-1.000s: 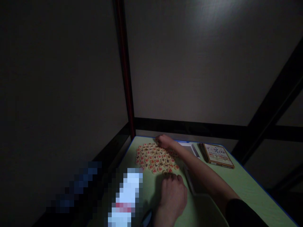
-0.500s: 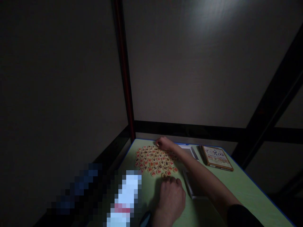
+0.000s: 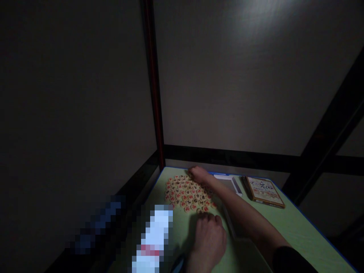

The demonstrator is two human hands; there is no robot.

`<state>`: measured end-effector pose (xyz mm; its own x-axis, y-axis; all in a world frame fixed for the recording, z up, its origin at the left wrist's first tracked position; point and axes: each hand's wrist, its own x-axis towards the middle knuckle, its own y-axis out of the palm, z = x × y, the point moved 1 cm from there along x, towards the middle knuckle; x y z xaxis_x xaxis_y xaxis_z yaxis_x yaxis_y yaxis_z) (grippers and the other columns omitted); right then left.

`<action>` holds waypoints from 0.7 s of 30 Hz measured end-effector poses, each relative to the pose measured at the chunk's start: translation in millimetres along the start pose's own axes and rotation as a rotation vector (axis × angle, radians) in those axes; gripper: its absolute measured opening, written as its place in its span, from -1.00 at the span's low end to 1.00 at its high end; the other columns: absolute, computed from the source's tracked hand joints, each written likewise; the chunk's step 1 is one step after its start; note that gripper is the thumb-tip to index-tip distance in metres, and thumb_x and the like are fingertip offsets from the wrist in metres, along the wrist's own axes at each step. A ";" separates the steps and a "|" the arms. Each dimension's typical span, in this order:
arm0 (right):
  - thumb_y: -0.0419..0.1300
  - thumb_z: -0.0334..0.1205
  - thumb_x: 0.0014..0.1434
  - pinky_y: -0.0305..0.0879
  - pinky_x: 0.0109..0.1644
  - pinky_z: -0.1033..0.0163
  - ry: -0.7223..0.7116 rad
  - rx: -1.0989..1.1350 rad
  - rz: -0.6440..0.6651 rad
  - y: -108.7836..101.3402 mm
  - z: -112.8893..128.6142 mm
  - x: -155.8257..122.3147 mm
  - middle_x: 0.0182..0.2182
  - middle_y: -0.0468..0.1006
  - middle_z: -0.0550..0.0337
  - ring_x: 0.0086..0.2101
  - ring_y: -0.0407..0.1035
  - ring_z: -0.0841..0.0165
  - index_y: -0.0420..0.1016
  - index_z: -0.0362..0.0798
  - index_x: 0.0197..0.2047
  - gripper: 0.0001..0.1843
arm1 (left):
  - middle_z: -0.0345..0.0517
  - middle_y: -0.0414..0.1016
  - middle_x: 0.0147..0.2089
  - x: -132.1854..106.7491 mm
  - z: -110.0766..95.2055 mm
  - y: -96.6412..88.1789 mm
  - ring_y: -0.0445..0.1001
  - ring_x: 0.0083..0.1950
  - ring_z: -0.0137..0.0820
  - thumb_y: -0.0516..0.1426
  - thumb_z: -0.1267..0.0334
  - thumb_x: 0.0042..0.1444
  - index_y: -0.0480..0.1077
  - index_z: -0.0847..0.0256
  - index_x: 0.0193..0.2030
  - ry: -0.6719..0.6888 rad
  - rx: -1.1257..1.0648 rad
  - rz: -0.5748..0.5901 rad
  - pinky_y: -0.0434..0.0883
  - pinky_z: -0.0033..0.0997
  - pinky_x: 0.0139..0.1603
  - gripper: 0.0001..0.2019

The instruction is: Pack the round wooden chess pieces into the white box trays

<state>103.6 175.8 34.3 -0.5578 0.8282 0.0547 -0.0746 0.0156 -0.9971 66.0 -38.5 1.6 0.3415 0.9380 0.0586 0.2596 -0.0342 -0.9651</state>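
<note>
Grey walls (image 3: 230, 76) meeting at dark-red post (image 3: 155, 83)

The game pieces (image 3: 189, 195) lay together on the far left part of the surface (image 3: 304, 231). The right hand (image 3: 198, 174) was at their far edge, the left hand (image 3: 209, 235) at their near side. To their right lay a tray (image 3: 236, 186), and farther right a box (image 3: 264, 191).
</note>
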 end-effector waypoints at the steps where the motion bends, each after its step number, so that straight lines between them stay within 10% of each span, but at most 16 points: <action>1: 0.10 -0.40 0.16 0.20 -0.15 0.30 0.000 0.006 -0.023 -4.2 0.1 -3.8 -0.10 0.59 -0.10 -0.10 0.45 0.20 0.52 -0.13 -0.07 -0.72 | 0.17 0.51 -0.06 0.4 0.3 0.8 0.47 0.02 -0.11 -0.06 0.32 0.24 0.44 0.32 -0.02 -0.001 0.001 -0.002 0.42 -0.12 -0.03 -0.68; 8: 0.06 -0.35 0.22 0.16 -0.16 0.31 -0.004 0.082 -0.131 -29.7 -24.9 -92.9 -0.13 0.55 -0.03 -0.19 0.40 0.28 0.39 -0.14 -0.01 -0.74 | 0.12 0.51 -0.08 1.1 1.9 -0.6 0.48 0.00 -0.18 -0.07 0.38 0.24 0.44 0.29 -0.05 -0.008 0.019 -0.034 0.42 -0.24 -0.06 -0.71; 14: 0.02 -0.42 0.20 0.14 -0.24 0.32 0.142 0.231 -0.162 3.0 -27.5 -200.2 -0.27 0.53 0.01 -0.28 0.39 0.30 0.40 -0.10 -0.21 -0.84 | 0.07 0.47 -0.06 7.7 -4.8 -6.6 0.45 0.01 -0.19 -0.09 0.24 0.29 0.39 0.25 -0.05 0.032 0.003 -0.118 0.38 -0.20 0.03 -0.71; 21: 0.05 -0.45 0.15 0.12 -0.29 0.31 0.333 0.227 -0.181 15.7 -20.1 -222.9 -0.30 0.58 -0.01 -0.32 0.43 0.30 0.42 -0.14 -0.20 -0.82 | 0.12 0.40 0.02 37.0 -19.7 -20.6 0.42 0.03 -0.17 -0.04 0.21 0.24 0.35 0.29 0.05 0.134 0.057 -0.077 0.38 -0.21 0.02 -0.67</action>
<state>243.4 2.6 5.4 -0.2254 0.9593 0.1703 -0.3473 0.0842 -0.9340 91.2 -9.8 28.7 0.4406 0.8828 0.1630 0.2396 0.0594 -0.9691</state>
